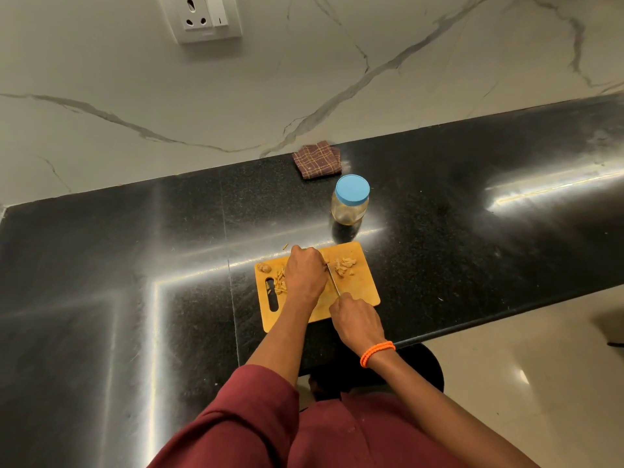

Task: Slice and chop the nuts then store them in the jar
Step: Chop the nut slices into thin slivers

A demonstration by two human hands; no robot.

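Beyond the cutting board [366, 292] stand a lidded jar [349, 202] and folded cloth [317, 159].

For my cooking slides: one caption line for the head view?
Right hand slices nuts with a knife on a wooden cutting board, lidded jar behind.

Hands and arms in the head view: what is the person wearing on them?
The right hand has a doubled orange cord bracelet at the wrist and a bare forearm. The left hand wears nothing; that arm is bare up to a dark red sleeve ending near the elbow. No gloves, rings or watch are visible.
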